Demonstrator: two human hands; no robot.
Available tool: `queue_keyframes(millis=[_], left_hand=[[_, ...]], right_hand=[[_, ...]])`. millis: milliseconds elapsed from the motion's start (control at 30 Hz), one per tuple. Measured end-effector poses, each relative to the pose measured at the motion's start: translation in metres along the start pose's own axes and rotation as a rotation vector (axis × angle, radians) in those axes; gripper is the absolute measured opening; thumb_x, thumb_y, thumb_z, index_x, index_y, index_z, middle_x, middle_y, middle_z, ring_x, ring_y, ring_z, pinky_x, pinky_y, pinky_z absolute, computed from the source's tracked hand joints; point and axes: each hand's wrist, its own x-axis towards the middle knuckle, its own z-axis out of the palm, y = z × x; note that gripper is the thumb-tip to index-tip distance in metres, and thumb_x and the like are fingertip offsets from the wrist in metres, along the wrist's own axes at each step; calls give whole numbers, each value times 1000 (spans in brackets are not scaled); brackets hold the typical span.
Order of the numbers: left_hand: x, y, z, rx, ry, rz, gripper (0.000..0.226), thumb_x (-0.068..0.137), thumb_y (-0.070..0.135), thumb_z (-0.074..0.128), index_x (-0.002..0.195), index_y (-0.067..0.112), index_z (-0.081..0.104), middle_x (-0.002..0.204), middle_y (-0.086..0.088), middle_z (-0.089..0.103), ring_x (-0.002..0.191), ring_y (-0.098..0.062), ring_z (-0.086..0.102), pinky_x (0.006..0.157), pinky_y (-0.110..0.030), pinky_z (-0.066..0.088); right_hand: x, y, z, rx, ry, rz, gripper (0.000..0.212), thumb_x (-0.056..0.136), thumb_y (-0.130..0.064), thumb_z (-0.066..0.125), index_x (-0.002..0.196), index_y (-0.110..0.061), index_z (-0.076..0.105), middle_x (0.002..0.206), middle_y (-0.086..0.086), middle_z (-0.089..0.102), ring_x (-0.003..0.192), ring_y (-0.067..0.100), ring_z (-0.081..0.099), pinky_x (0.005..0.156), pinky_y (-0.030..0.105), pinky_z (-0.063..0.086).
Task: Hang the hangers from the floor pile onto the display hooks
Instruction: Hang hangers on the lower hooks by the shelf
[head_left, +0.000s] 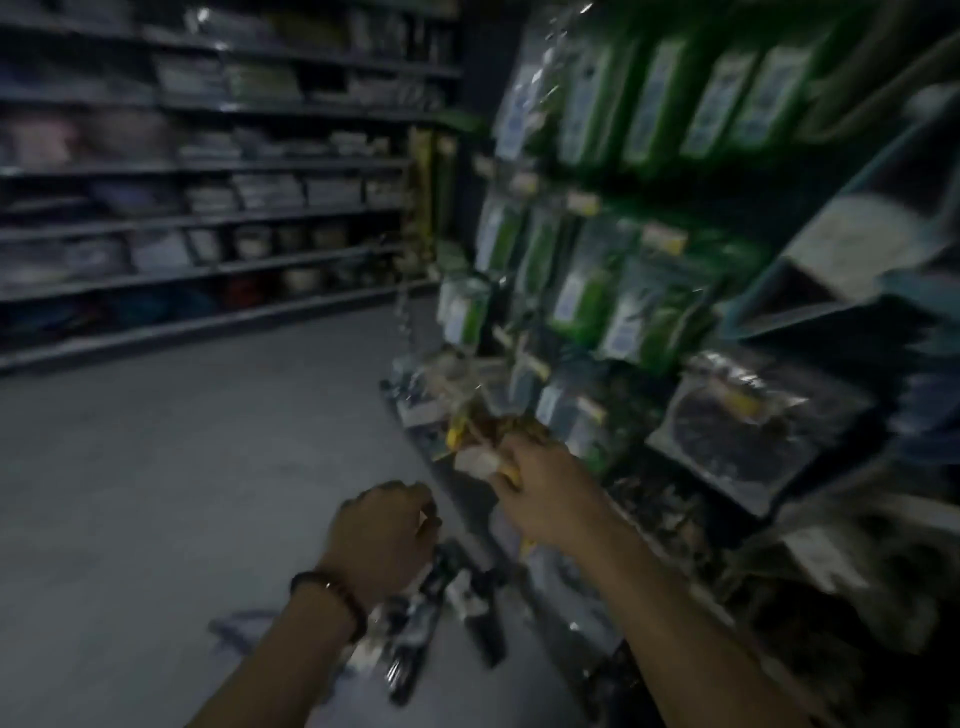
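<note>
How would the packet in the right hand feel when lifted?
Probably light: the right hand holds the packet up alone. Likely floppy and crinkly, since it looks clear and bunched. Perhaps slippery too, as it catches glints of light.

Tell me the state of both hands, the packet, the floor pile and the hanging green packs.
right hand, grips the yellow packet
yellow packet, held up by the lower rack, blurred
left hand, fingers curled; hold unclear
floor pile, lying loose on the floor
green packs, hanging on the display

Bare forearms, dark beaded bracelet on the left wrist.
</note>
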Motion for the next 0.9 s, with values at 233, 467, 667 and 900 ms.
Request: queue_keyframes(millis=[233, 467, 667, 900], left_hand=[[-29, -125, 78, -85, -172, -361, 35, 92, 40, 39, 90, 21, 68, 86, 2, 76, 83, -19, 75, 73, -41, 62], [25, -177, 158, -209, -227, -579, 35, 95, 52, 45, 104, 33, 73, 103, 10, 75, 88, -14, 71, 78, -36, 59], [103, -230, 289, -351, -347, -706, 22, 102, 38, 59, 123, 37, 66, 120, 13, 67, 102, -3, 63, 90, -23, 57], [172, -320, 497, -466, -558, -793, 34, 102, 37, 59, 135, 29, 59, 131, 1, 62, 120, -19, 63, 101, -36, 56]], right_hand=[[76, -15, 157, 71, -350, -22, 30, 99, -46, 57, 118, -22, 56, 108, 3, 65, 93, 25, 63, 78, 40, 55], [179, 40, 264, 129, -472, 75, 18, 101, -37, 60, 104, -19, 62, 98, -1, 62, 81, 10, 53, 60, 19, 32], [276, 125, 408, 169, -712, 173, 18, 102, -30, 60, 117, -20, 60, 108, 0, 63, 90, 12, 57, 63, 16, 38], [347, 188, 628, 100, -865, 223, 31, 102, -28, 62, 130, -13, 58, 125, 8, 62, 99, 17, 57, 84, 31, 48]])
